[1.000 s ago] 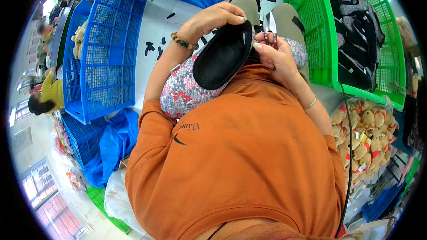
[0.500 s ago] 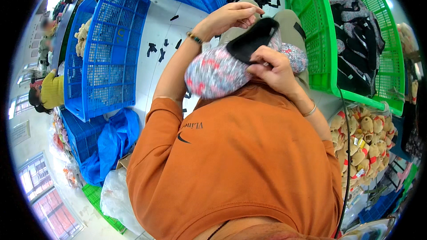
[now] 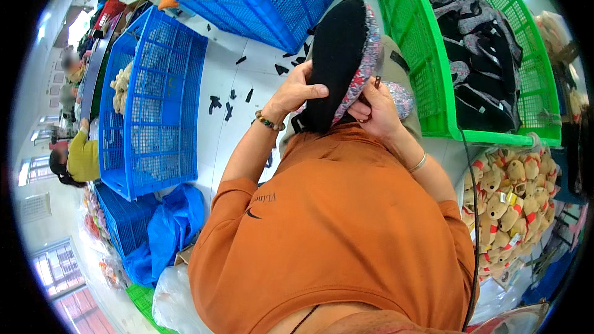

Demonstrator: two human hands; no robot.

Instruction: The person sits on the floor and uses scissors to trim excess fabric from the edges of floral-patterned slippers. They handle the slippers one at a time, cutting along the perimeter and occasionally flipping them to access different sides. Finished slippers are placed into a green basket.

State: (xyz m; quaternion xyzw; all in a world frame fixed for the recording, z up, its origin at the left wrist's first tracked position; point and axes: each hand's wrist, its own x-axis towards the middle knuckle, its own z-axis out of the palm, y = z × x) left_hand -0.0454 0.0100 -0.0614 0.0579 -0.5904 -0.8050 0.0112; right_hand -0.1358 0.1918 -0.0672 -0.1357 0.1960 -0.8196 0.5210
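A slipper [image 3: 337, 55] with a black sole and a grey, red and blue patterned upper stands tilted over my lap, its sole turned up. My left hand [image 3: 292, 91] is closed on its left edge, the thumb lying on the sole. At the opposite edge, my right hand [image 3: 378, 111] has its fingers curled in against the patterned side. A small dark brown piece [image 3: 377, 81] sticks up from between those fingers; its kind is too small to tell. Another slipper of the same pattern [image 3: 401, 100] rests on my thigh, partly hidden behind my right hand.
Right of my legs stands a green crate [image 3: 461, 130] of black-and-grey slippers. Blue crates [image 3: 158, 105] stand at the left and ahead [image 3: 278, 9]. Black scraps [image 3: 215, 104] lie on the floor. Tan plush toys [image 3: 507, 204] are heaped at the right, beside a hanging black cable [image 3: 475, 210].
The slipper has been turned from its opening side to its sole and raised upright. My left hand has come down and taken hold of its edge. The view has shifted slightly.
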